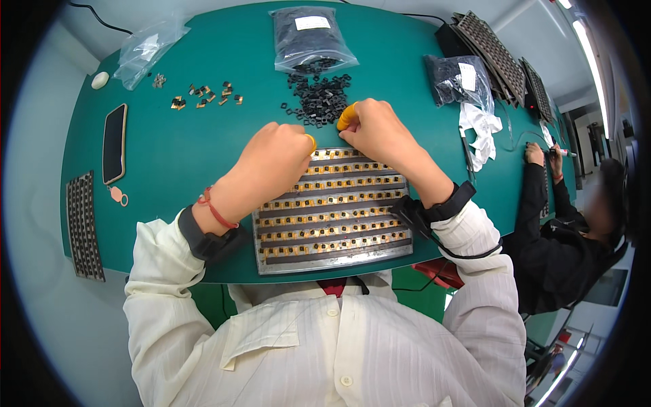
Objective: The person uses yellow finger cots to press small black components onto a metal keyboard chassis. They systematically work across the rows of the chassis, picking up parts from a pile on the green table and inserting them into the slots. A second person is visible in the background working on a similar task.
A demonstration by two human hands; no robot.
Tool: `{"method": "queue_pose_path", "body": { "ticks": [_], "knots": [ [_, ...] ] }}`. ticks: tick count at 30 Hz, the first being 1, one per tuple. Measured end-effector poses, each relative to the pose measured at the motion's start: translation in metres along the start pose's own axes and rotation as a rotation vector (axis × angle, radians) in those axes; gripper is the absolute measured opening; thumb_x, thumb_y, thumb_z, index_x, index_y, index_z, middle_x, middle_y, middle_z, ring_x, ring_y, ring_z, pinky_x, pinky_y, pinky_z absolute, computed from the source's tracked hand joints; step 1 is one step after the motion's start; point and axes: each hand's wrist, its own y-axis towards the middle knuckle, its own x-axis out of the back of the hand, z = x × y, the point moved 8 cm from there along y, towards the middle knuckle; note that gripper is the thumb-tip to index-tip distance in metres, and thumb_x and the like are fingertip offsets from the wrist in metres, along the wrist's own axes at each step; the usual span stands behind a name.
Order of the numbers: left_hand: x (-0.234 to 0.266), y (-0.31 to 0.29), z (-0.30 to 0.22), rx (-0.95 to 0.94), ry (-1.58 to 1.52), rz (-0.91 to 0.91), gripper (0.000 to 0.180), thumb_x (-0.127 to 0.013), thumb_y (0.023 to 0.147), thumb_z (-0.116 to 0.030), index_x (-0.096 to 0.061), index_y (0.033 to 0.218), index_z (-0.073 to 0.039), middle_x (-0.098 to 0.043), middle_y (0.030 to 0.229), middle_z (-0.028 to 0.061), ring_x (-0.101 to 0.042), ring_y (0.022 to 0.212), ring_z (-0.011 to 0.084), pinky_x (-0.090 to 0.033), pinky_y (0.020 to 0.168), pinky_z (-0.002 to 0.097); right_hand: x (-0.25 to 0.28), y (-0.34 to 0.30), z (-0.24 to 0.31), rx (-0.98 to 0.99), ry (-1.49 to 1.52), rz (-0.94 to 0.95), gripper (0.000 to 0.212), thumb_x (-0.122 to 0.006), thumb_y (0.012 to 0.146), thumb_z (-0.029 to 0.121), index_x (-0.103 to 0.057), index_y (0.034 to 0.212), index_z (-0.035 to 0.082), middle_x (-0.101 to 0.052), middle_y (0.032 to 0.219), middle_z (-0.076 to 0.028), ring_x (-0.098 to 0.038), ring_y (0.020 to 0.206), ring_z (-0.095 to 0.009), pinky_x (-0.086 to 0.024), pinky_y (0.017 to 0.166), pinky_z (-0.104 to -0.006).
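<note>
A small black part is pinched closed by the right hand (375, 129) and left hand (281, 150) above the metal tray (332, 261), close for seating.

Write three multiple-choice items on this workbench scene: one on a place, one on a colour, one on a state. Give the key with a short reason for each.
1. Where does the phone lie?
A. on the metal tray
B. on the green table, to the person's left
C. under the white cloth

2. What colour are the finger covers on the hands?
A. yellow-orange
B. blue
C. black

3. How are the rows of the metal tray near the person?
A. bare
B. filled with small parts
C. covered by a bag

Key: 1 B, it lies on the table left of the left hand. 2 A, a yellow-orange tip shows on the right hand. 3 B, small parts line each row.
</note>
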Motion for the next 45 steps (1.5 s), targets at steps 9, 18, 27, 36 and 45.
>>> {"method": "queue_pose_path", "body": {
  "ticks": [9, 18, 27, 36, 45],
  "knots": [
    [-0.004, -0.015, -0.003, 0.207, 0.030, 0.217, 0.040, -0.068, 0.088, -0.029, -0.063, 0.065, 0.004, -0.061, 0.066, 0.0206, -0.062, 0.062, 0.0387, -0.050, 0.059, 0.0455, 0.011, -0.030, 0.015, 0.127, 0.038, -0.011, 0.011, -0.066, 0.074, 0.000, -0.070, 0.082, -0.007, -0.067, 0.075, -0.023, -0.068, 0.072, -0.038, -0.055, 0.068, -0.0410],
    [0.002, -0.011, 0.003, 0.180, -0.037, 0.223, 0.036, -0.071, 0.085, -0.028, -0.067, 0.076, 0.007, -0.064, 0.067, 0.0218, -0.064, 0.062, 0.0347, -0.051, 0.057, 0.0417, -0.004, -0.046, 0.011, 0.159, -0.076, -0.048, 0.016, -0.068, 0.081, 0.010, -0.069, 0.080, -0.006, -0.066, 0.080, -0.023, -0.066, 0.075, -0.038, -0.053, 0.067, -0.0453],
    [0.019, 0.022, 0.047, 0.267, -0.279, -0.014, 0.021, -0.073, 0.080, -0.006, -0.071, 0.095, 0.010, -0.071, 0.077, 0.0199, -0.070, 0.068, 0.0242, -0.055, 0.065, 0.0323, -0.017, -0.049, 0.032, 0.169, -0.284, 0.052, 0.045, -0.068, 0.089, 0.030, -0.063, 0.061, -0.005, -0.057, 0.057, -0.023, -0.058, 0.053, -0.041, -0.049, 0.055, -0.0462],
    [-0.005, 0.036, 0.032, 0.073, 0.004, -0.109, 0.014, -0.072, 0.079, -0.007, -0.069, 0.084, 0.006, -0.063, 0.083, 0.0183, -0.063, 0.077, 0.0363, -0.051, 0.069, 0.0428, 0.001, -0.035, 0.024, 0.087, -0.108, 0.237, 0.027, -0.072, 0.082, 0.020, -0.069, 0.076, -0.006, -0.067, 0.074, -0.025, -0.067, 0.071, -0.040, -0.055, 0.069, -0.0442],
    [0.008, 0.013, 0.025, 0.157, 0.016, 0.034, 0.014, -0.072, 0.079, -0.006, -0.069, 0.081, 0.007, -0.064, 0.084, 0.0185, -0.063, 0.077, 0.0360, -0.052, 0.069, 0.0421, -0.015, 0.012, 0.011, 0.056, -0.025, -0.070, 0.025, -0.079, 0.075, 0.017, -0.071, 0.082, -0.006, -0.069, 0.074, -0.021, -0.069, 0.071, -0.035, -0.055, 0.066, -0.0405]
  ]
}}
